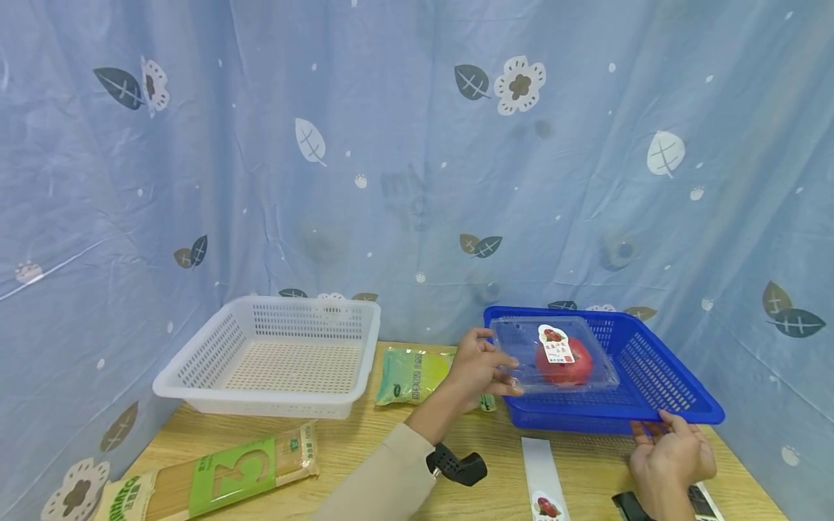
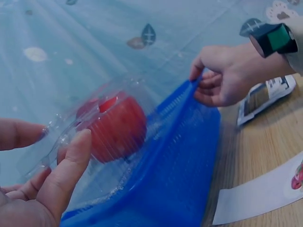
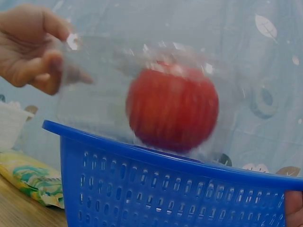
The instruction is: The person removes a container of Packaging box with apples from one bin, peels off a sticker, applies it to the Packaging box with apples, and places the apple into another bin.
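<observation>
A clear plastic box (image 1: 521,362) with a red fruit (image 1: 563,365) inside and a white label on its lid is over the blue basket (image 1: 651,416). My left hand (image 1: 478,365) pinches the box by its left edge. In the right wrist view the box (image 3: 99,94) shows above the basket's near rim, with the red fruit (image 3: 173,106) in its middle. My right hand (image 1: 674,452) grips the basket's front rim near its right corner; the left wrist view shows that hand (image 2: 220,75) with thumb and fingers on the rim.
A white basket (image 1: 287,401) stands at the left. Between the baskets lies a green-yellow packet (image 1: 413,376). A noodle pack (image 1: 228,477) lies at front left. A white paper strip (image 1: 542,470) and a dark-and-white packet (image 2: 265,97) lie before the blue basket. A patterned curtain (image 1: 404,181) hangs behind.
</observation>
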`<state>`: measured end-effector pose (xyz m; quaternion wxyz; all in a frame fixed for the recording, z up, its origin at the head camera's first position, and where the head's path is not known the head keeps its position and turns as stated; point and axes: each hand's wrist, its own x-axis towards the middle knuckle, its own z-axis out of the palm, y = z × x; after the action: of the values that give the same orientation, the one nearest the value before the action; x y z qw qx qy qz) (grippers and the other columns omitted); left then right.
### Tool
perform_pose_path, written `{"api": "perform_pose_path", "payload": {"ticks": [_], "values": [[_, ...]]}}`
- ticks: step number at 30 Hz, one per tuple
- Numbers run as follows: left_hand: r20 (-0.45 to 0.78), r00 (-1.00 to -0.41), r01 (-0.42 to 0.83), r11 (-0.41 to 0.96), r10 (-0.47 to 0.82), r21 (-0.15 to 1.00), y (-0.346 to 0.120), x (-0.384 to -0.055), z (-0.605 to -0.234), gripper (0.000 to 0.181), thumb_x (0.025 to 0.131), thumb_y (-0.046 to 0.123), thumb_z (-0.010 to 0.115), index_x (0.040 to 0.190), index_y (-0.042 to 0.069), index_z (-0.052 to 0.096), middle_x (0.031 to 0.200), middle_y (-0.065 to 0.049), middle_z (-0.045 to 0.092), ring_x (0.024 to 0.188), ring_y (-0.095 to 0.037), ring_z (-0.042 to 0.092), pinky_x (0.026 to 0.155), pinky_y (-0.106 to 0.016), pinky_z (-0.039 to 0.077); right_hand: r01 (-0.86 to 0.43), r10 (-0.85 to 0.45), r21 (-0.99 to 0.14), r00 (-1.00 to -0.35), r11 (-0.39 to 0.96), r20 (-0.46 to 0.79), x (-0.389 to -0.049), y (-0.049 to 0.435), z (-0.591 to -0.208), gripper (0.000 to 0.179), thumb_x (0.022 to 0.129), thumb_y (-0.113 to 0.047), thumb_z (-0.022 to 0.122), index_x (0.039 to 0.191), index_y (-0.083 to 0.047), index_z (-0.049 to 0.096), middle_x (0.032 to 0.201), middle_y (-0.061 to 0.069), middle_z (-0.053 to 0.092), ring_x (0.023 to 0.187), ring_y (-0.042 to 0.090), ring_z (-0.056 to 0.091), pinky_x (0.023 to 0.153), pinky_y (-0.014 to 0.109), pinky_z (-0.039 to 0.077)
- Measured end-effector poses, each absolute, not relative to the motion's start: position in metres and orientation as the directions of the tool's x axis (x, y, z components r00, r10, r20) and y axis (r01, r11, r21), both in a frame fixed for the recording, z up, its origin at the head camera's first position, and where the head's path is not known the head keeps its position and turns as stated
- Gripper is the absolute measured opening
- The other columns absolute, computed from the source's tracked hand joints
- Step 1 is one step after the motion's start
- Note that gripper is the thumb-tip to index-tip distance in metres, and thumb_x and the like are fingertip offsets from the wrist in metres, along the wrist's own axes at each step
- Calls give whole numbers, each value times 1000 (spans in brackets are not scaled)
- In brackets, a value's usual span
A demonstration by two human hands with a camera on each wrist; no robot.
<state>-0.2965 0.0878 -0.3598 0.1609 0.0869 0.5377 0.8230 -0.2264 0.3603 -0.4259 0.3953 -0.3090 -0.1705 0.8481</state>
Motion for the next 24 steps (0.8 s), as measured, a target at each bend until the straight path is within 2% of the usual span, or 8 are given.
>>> {"api": "perform_pose_path", "payload": {"ticks": [7, 13, 16, 18, 20, 24], "values": [[-84, -944, -185, -302, 318, 935, 111, -301, -360, 66, 83, -11, 70, 139, 7, 41, 114, -15, 50, 52, -26, 55, 61, -45, 63, -583, 773, -509, -508, -633, -380, -226, 360, -425, 22, 94, 7, 60, 79, -4, 47, 67, 9, 59, 47, 24, 55, 43, 39, 53], [-130, -946, -199, -215, 296, 956, 128, -304, -364, 72, 80, -12, 70, 143, 2, 38, 108, -22, 55, 47, -25, 53, 56, -42, 63, -578, 780, -526, -505, -623, -369, -225, 360, -425, 22, 94, 7, 60, 79, -4, 48, 64, 9, 57, 46, 24, 55, 42, 39, 53], [-131, -948, -182, -158, 289, 971, 133, -305, -362, 76, 79, -12, 69, 147, -2, 34, 122, -25, 53, 48, -24, 53, 55, -40, 63, -572, 791, -549, -491, -609, -366, -225, 359, -425, 22, 94, 6, 60, 79, -4, 47, 63, 8, 56, 47, 22, 54, 44, 38, 54], [-131, -947, -167, -102, 294, 981, 136, -306, -360, 78, 79, -11, 68, 148, -3, 31, 124, -27, 51, 49, -25, 53, 55, -39, 63, -572, 794, -554, -484, -605, -367, -225, 359, -425, 23, 94, 6, 61, 80, -5, 46, 63, 7, 55, 47, 22, 52, 44, 37, 53], [-131, -947, -147, -33, 292, 989, 138, -304, -357, 81, 81, -10, 69, 150, -4, 28, 119, -25, 53, 49, -25, 54, 54, -39, 62, -576, 794, -550, -483, -605, -368, -225, 359, -425, 24, 94, 6, 60, 80, -5, 44, 63, 7, 53, 46, 22, 50, 44, 37, 52], [-124, -951, -102, 90, 282, 991, 142, -302, -352, 86, 83, -8, 70, 154, -7, 21, 94, -18, 56, 46, -24, 55, 51, -38, 61, -582, 789, -536, -498, -612, -360, -225, 360, -425, 25, 94, 7, 59, 78, -4, 45, 61, 8, 52, 45, 23, 50, 42, 38, 51]]}}
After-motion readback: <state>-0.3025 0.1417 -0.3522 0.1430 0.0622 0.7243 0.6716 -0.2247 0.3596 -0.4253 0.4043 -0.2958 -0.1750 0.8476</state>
